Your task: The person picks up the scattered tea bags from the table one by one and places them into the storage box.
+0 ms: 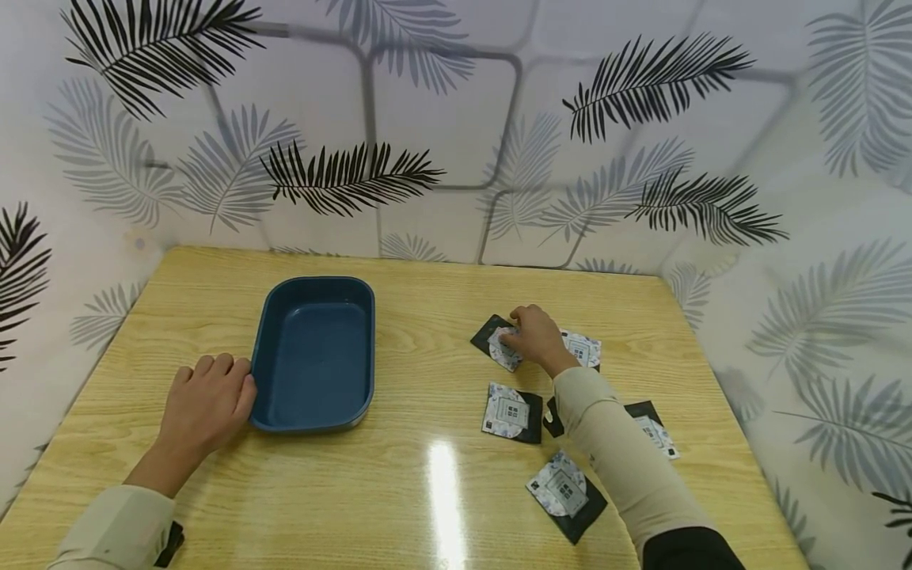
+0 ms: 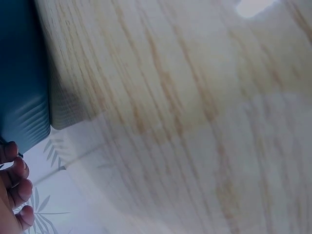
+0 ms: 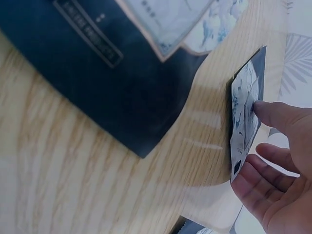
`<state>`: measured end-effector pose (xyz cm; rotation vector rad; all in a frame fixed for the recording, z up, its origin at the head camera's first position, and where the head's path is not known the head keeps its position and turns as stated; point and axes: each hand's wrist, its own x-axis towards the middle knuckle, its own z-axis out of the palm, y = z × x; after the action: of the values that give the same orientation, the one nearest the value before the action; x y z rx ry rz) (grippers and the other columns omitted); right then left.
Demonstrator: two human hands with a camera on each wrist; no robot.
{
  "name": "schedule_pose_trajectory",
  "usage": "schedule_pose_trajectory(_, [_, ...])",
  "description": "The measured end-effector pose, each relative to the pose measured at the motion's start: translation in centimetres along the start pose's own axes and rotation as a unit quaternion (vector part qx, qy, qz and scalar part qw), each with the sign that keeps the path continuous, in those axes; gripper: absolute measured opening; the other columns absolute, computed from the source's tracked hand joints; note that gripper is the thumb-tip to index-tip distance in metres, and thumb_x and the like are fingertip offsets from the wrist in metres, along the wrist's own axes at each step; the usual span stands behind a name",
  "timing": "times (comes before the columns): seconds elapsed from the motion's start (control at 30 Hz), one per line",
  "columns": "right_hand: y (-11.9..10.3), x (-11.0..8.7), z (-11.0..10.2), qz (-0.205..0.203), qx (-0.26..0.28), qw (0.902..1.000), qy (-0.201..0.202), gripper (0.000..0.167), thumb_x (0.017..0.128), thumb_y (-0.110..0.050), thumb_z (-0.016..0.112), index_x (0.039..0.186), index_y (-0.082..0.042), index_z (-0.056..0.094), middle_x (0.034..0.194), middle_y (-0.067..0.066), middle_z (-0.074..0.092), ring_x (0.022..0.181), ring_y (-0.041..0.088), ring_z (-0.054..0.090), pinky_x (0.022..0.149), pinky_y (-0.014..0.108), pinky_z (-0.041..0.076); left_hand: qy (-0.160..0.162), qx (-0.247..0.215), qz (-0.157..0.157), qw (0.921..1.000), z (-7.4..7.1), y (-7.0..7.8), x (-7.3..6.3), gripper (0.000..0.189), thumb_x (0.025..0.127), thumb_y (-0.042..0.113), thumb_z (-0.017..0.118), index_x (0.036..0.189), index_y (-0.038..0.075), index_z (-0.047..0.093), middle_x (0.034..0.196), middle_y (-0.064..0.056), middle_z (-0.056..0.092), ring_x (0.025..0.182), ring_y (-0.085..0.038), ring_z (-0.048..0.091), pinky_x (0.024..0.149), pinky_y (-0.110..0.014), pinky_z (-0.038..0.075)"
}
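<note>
My right hand (image 1: 539,336) touches a small black packet with a white floral label (image 1: 507,354). In the right wrist view, its thumb lies on the printed face of that packet (image 3: 243,109), and the other fingers spread by its lower edge. The label's far side is partly covered by the hand in the head view. My left hand (image 1: 212,396) rests against the left side of a blue rectangular tray (image 1: 313,427), fingers loosely bent. In the left wrist view its fingertips (image 2: 22,190) show beside the blue tray (image 2: 24,97).
More similar packets lie about the right arm: one packet (image 1: 511,413) in the middle, another packet (image 1: 568,495) nearer, one packet (image 1: 651,430) to the right, and one packet (image 1: 583,348) behind the hand. A patterned wall covering (image 1: 456,134) borders the wooden table (image 1: 413,348).
</note>
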<state>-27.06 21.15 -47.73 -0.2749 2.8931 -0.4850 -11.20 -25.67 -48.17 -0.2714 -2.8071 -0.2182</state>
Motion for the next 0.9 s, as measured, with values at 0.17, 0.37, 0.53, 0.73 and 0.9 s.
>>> schedule_pose_trajectory(0.17, [-0.12, -0.02, -0.13, 0.006, 0.002, 1.0000, -0.007, 0.053, 0.094, -0.029, 0.068, 0.135, 0.002, 0.057, 0.126, 0.022, 0.060, 0.112, 0.035, 0.062, 0.096, 0.048, 0.051, 0.003, 0.001, 0.002, 1.0000, -0.01, 0.01, -0.02, 0.015, 0.097, 0.017, 0.048, 0.095, 0.005, 0.057, 0.093, -0.016, 0.059, 0.084, -0.035, 0.052, 0.067, -0.048, 0.035])
schedule_pose_trajectory(0.37, [-0.11, 0.10, -0.06, 0.011, 0.007, 0.9998, -0.012, 0.050, 0.095, -0.028, 0.067, 0.134, 0.002, 0.058, 0.125, 0.022, 0.060, 0.113, 0.035, 0.062, 0.097, 0.047, 0.050, 0.008, 0.003, 0.005, 1.0000, 0.05, -0.03, 0.00, 0.015, 0.096, 0.018, 0.049, 0.093, 0.006, 0.056, 0.090, -0.015, 0.058, 0.082, -0.035, 0.052, 0.066, -0.047, 0.036])
schedule_pose_trajectory(0.53, [-0.06, 0.49, -0.32, 0.012, 0.013, 0.9998, -0.009, 0.049, 0.094, -0.027, 0.067, 0.132, 0.004, 0.060, 0.127, 0.023, 0.060, 0.118, 0.036, 0.060, 0.101, 0.048, 0.049, 0.017, 0.002, 0.006, 0.9998, 0.09, -0.09, 0.25, 0.014, 0.096, 0.018, 0.049, 0.093, 0.006, 0.056, 0.090, -0.014, 0.058, 0.082, -0.034, 0.052, 0.066, -0.046, 0.035])
schedule_pose_trajectory(0.73, [-0.16, 0.88, -0.67, 0.030, 0.041, 0.9987, -0.002, 0.046, 0.093, -0.025, 0.069, 0.128, 0.003, 0.061, 0.125, 0.021, 0.060, 0.115, 0.035, 0.059, 0.099, 0.049, 0.048, 0.027, 0.007, 0.013, 0.9995, -0.01, -0.15, 0.77, 0.014, 0.096, 0.018, 0.049, 0.091, 0.005, 0.055, 0.086, -0.013, 0.056, 0.078, -0.033, 0.050, 0.066, -0.045, 0.034])
schedule_pose_trajectory(0.9, [-0.09, 0.58, -0.40, 0.044, 0.064, 0.9968, -0.018, 0.044, 0.092, -0.025, 0.070, 0.127, 0.001, 0.059, 0.127, 0.020, 0.062, 0.114, 0.034, 0.060, 0.098, 0.048, 0.049, 0.015, 0.008, 0.015, 0.9997, 0.03, -0.15, 0.53, 0.014, 0.096, 0.018, 0.050, 0.091, 0.006, 0.056, 0.084, -0.011, 0.055, 0.077, -0.031, 0.049, 0.065, -0.044, 0.033])
